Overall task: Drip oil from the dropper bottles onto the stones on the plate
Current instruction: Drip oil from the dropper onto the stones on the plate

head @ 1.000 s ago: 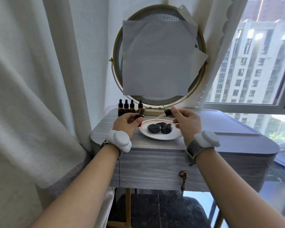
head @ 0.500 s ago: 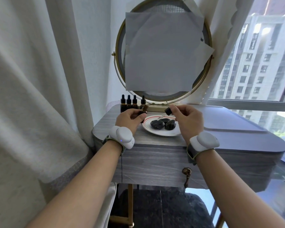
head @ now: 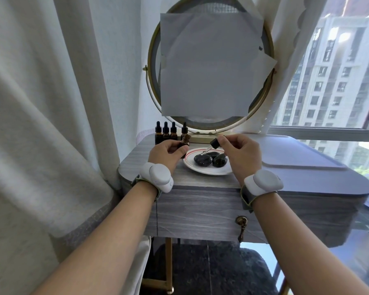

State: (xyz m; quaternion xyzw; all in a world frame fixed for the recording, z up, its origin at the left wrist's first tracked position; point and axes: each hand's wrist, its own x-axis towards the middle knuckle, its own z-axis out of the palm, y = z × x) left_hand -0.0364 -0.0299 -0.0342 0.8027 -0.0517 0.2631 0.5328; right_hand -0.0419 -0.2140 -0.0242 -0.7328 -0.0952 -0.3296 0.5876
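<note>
My L hand [head: 166, 153] grips the open bottle [head: 185, 140], just left of the plate [head: 209, 171]. R hand [head: 239, 152] pinches the dropper [head: 210, 146] by its black cap, glass tip slanting down over the near-left of three dark stones [head: 203, 160] (touching or not, can't tell). Plate sits mid table [head: 200, 201]; four capped bottles [head: 166, 133] stand far left.

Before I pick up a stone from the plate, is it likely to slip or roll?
Probably slippery: the stones look polished and glossy, and the dropper hangs over them, so oil may coat them. Likely heavy for their size, being solid stone. Their rounded shape may let one rock or slide on the smooth plate.
</note>
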